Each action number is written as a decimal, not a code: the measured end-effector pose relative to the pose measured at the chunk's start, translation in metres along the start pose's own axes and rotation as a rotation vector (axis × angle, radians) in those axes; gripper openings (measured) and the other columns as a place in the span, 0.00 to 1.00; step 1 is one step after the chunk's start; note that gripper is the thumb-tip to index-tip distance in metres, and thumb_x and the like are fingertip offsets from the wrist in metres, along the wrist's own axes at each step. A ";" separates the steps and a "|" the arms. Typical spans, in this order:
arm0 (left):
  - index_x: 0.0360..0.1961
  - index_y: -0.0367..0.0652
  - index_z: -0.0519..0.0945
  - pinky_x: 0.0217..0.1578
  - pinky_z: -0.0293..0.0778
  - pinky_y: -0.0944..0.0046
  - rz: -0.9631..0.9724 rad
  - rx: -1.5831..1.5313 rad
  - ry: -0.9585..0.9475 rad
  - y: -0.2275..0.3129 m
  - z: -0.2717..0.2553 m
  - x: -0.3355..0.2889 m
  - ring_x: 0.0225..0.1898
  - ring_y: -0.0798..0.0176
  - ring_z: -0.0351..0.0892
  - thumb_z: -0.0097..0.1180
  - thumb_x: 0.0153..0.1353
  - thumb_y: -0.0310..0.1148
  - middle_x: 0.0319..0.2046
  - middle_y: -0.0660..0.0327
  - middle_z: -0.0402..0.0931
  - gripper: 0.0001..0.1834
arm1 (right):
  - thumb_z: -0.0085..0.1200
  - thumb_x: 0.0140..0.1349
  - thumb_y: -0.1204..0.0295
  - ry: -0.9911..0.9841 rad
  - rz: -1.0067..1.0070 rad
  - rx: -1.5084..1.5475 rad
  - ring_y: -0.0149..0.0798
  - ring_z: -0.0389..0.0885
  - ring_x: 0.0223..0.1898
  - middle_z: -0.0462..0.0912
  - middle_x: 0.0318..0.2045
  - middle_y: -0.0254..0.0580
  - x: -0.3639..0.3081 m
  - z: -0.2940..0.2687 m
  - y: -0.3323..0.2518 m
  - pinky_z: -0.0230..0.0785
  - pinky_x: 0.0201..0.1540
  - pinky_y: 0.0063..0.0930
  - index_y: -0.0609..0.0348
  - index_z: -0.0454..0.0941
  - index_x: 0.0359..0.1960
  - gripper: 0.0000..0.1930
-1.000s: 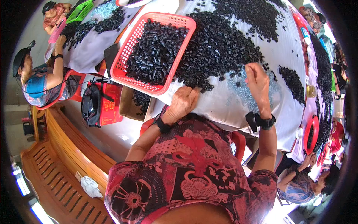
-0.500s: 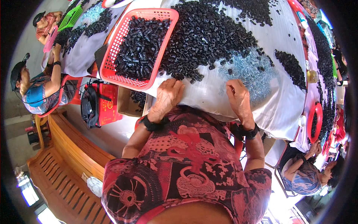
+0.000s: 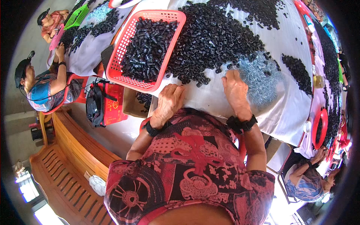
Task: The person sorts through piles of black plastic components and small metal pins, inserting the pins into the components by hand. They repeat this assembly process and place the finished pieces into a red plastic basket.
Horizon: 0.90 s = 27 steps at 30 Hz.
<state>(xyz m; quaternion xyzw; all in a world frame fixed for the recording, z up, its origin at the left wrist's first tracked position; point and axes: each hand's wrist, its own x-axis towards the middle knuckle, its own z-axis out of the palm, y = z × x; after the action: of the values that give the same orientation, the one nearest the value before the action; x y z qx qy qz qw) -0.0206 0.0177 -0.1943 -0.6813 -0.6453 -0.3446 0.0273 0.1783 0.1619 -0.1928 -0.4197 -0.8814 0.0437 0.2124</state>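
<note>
On the white-covered table a big heap of small black tubular plastic pieces point(image 3: 213, 35) spreads out ahead of me. Beside its right end lies a patch of small clear, bluish plastic pieces point(image 3: 260, 80). My left hand point(image 3: 170, 102) rests at the table's near edge, below the basket corner, with its fingers curled in; whatever they may hold is hidden. My right hand point(image 3: 236, 90) is bent down at the left border of the clear pieces, close to the black heap. Its fingers are drawn together, and anything between them is too small to make out. Both wrists wear black bands.
A red plastic basket point(image 3: 163, 77) full of black pieces stands left of the heap. A smaller black pile point(image 3: 296, 73) lies to the right. Co-workers sit at tables on the left point(image 3: 45, 88) and right point(image 3: 305, 180). A wooden bench point(image 3: 71, 172) stands at lower left.
My right hand has moved forward, nearer the black heap and the clear pieces. My left hand stays at the table edge, nearly unmoved. The whole view has shifted slightly.
</note>
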 end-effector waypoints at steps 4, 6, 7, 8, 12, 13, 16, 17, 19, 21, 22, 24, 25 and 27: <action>0.27 0.38 0.71 0.30 0.69 0.55 0.035 -0.007 -0.034 0.002 0.001 -0.001 0.27 0.51 0.71 0.55 0.47 0.21 0.23 0.55 0.67 0.06 | 0.54 0.52 0.73 -0.057 0.011 -0.069 0.46 0.81 0.26 0.75 0.29 0.45 -0.001 -0.003 0.002 0.75 0.24 0.36 0.60 0.70 0.29 0.07; 0.29 0.38 0.73 0.30 0.70 0.56 0.053 -0.002 -0.078 0.005 -0.001 0.007 0.28 0.51 0.72 0.57 0.48 0.22 0.24 0.56 0.69 0.07 | 0.54 0.52 0.73 -0.040 -0.004 -0.054 0.47 0.80 0.25 0.75 0.28 0.45 -0.001 -0.001 0.005 0.74 0.24 0.37 0.60 0.70 0.29 0.06; 0.31 0.38 0.74 0.30 0.71 0.56 0.072 0.002 -0.122 0.007 -0.001 0.011 0.29 0.51 0.73 0.59 0.49 0.22 0.25 0.56 0.71 0.08 | 0.53 0.52 0.74 -0.023 -0.019 -0.041 0.48 0.80 0.25 0.75 0.27 0.45 -0.001 0.000 0.006 0.74 0.24 0.38 0.60 0.69 0.29 0.06; 0.30 0.39 0.74 0.31 0.71 0.56 0.082 0.002 -0.128 0.008 0.003 0.015 0.29 0.51 0.72 0.59 0.49 0.24 0.25 0.56 0.70 0.08 | 0.53 0.52 0.74 -0.023 -0.020 -0.041 0.48 0.80 0.25 0.75 0.27 0.45 -0.003 0.000 0.007 0.74 0.24 0.38 0.60 0.69 0.29 0.06; 0.30 0.40 0.72 0.32 0.70 0.56 0.111 0.009 -0.089 0.012 0.020 0.030 0.30 0.52 0.72 0.59 0.49 0.26 0.26 0.56 0.69 0.09 | 0.51 0.52 0.80 0.088 0.017 0.313 0.50 0.77 0.23 0.74 0.26 0.47 -0.004 -0.013 0.002 0.69 0.24 0.39 0.59 0.68 0.29 0.06; 0.30 0.40 0.72 0.32 0.70 0.56 0.108 0.011 -0.087 0.013 0.024 0.032 0.30 0.52 0.72 0.59 0.49 0.26 0.26 0.56 0.69 0.09 | 0.50 0.52 0.83 0.081 0.063 0.447 0.50 0.76 0.23 0.73 0.26 0.47 -0.005 -0.018 0.000 0.68 0.24 0.38 0.59 0.67 0.29 0.07; 0.28 0.41 0.68 0.33 0.70 0.57 0.141 0.129 -0.149 0.013 0.035 0.035 0.30 0.52 0.71 0.56 0.50 0.28 0.25 0.56 0.66 0.09 | 0.49 0.53 0.85 0.077 0.051 0.500 0.46 0.75 0.23 0.73 0.26 0.47 -0.009 -0.023 0.002 0.68 0.27 0.35 0.61 0.68 0.33 0.08; 0.28 0.41 0.68 0.33 0.70 0.57 0.140 0.129 -0.147 0.013 0.036 0.034 0.30 0.52 0.71 0.56 0.50 0.28 0.25 0.56 0.66 0.09 | 0.49 0.53 0.85 0.077 0.049 0.499 0.46 0.75 0.23 0.73 0.26 0.47 -0.010 -0.024 0.001 0.68 0.27 0.35 0.61 0.68 0.33 0.08; 0.29 0.38 0.69 0.36 0.69 0.55 0.109 0.127 -0.206 0.014 0.037 0.032 0.33 0.51 0.71 0.51 0.48 0.24 0.28 0.53 0.68 0.06 | 0.49 0.56 0.83 0.154 0.105 0.604 0.34 0.75 0.23 0.74 0.28 0.43 -0.012 -0.025 -0.004 0.68 0.27 0.26 0.63 0.72 0.36 0.07; 0.29 0.38 0.69 0.36 0.69 0.55 0.136 0.102 -0.191 0.015 0.034 0.034 0.34 0.51 0.71 0.50 0.47 0.24 0.28 0.53 0.68 0.07 | 0.50 0.55 0.84 0.104 0.133 0.643 0.36 0.75 0.23 0.74 0.28 0.44 -0.016 -0.023 0.000 0.68 0.27 0.28 0.62 0.73 0.37 0.08; 0.30 0.38 0.69 0.37 0.69 0.56 0.166 0.077 -0.179 0.015 0.032 0.035 0.34 0.51 0.71 0.49 0.46 0.24 0.28 0.53 0.68 0.08 | 0.51 0.54 0.84 0.056 0.164 0.682 0.37 0.74 0.24 0.74 0.29 0.45 -0.018 -0.022 0.000 0.68 0.27 0.30 0.61 0.73 0.38 0.10; 0.31 0.38 0.70 0.36 0.69 0.55 0.153 0.083 -0.207 0.012 0.034 0.033 0.34 0.51 0.71 0.51 0.48 0.25 0.29 0.53 0.68 0.08 | 0.51 0.54 0.84 0.040 0.194 0.731 0.35 0.74 0.24 0.74 0.29 0.43 -0.020 -0.024 -0.004 0.67 0.27 0.28 0.62 0.73 0.37 0.08; 0.32 0.38 0.70 0.36 0.70 0.55 0.143 0.087 -0.235 0.010 0.036 0.032 0.34 0.51 0.71 0.53 0.51 0.26 0.31 0.54 0.68 0.08 | 0.52 0.54 0.83 0.026 0.225 0.778 0.33 0.73 0.24 0.74 0.29 0.42 -0.020 -0.026 -0.006 0.66 0.27 0.26 0.62 0.74 0.35 0.07; 0.33 0.38 0.70 0.37 0.70 0.56 0.125 0.088 -0.188 0.011 0.037 0.032 0.35 0.51 0.71 0.53 0.51 0.26 0.32 0.53 0.69 0.08 | 0.52 0.54 0.83 0.028 0.189 0.755 0.31 0.72 0.24 0.74 0.28 0.40 -0.021 -0.028 -0.007 0.66 0.27 0.25 0.62 0.74 0.33 0.06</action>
<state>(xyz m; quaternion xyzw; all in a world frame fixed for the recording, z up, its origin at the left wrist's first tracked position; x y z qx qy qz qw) 0.0033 0.0618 -0.2019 -0.7477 -0.6158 -0.2479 0.0181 0.1965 0.1384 -0.1723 -0.3918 -0.7577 0.3786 0.3591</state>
